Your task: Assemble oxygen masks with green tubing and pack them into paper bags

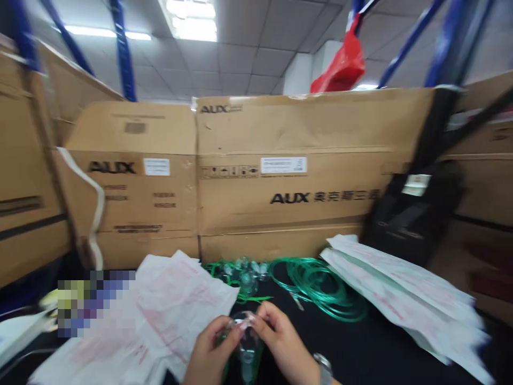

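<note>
- Pinching with thumb and fingers of each hand, you hold a clear plastic mask-like piece (247,355) at its upper end in the head view, low and central, over the black tabletop (306,331).
- Your left hand (212,347) grips from one side and your right hand (280,338) from the other; the fingertips nearly meet at a small pale part (245,322), too blurred for you to name.
- On your right wrist, note a metal-banded watch (323,364).
- Just beyond your hands lies a cluster of clear plastic fittings (248,280) with green strands; beside it, to the right, a loose coil of green tubing (316,291).
- Flanking you are white printed bags: one (172,307) flat at the left, a stack (404,299) at the right.
- Behind, cardboard panels marked AUX (296,219) stand upright; a black bag (409,224) leans at their right, and a red plastic bag (340,64) hangs above.
</note>
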Motion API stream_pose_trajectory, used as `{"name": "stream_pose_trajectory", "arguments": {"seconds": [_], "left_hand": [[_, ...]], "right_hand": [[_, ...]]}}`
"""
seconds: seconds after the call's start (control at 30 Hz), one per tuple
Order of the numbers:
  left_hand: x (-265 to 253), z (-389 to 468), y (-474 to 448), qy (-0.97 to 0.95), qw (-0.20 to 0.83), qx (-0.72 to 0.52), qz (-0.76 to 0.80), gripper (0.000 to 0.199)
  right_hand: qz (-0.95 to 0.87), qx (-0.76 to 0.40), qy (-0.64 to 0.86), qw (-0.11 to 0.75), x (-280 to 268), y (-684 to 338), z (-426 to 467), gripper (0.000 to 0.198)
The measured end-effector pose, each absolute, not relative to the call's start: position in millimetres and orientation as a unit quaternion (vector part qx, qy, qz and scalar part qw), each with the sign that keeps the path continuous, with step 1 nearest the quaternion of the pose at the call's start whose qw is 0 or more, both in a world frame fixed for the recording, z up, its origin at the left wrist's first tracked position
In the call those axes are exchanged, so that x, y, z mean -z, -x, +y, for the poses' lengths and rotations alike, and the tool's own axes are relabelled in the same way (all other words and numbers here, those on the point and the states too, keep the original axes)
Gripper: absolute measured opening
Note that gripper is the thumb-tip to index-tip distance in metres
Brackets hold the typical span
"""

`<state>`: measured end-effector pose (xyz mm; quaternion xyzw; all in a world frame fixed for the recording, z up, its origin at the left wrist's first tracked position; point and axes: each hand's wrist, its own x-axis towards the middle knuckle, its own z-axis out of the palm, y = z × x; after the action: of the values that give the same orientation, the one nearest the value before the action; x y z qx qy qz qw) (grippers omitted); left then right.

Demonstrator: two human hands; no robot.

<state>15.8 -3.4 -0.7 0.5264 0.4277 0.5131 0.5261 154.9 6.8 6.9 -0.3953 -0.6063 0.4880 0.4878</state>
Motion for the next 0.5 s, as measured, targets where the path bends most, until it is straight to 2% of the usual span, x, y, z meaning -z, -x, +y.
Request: {"name": "stream_pose_trajectory", "arguments": {"seconds": [0.37,0.43,0.5], "left_hand": [[-16.2,-6.2,-15.3,-0.56,0.53,-0.466,0.435,0.031],[-22.3,-8.1,-12.7,-0.562,0.496,-0.495,0.439,0.028],[-32.3,-13.6,-7.3,-0.579,0.385,-0.551,0.461,0.028]], "right_hand": [[-0.618,-0.501,0.403,0.453,-9.7,-167.7,9.5,0.035],[-0.599,-0.527,0.384,0.465,-7.8,-168.1,10.6,0.035],[-0.573,-0.55,0.37,0.482,-7.0,-167.8,11.9,0.035]]}}
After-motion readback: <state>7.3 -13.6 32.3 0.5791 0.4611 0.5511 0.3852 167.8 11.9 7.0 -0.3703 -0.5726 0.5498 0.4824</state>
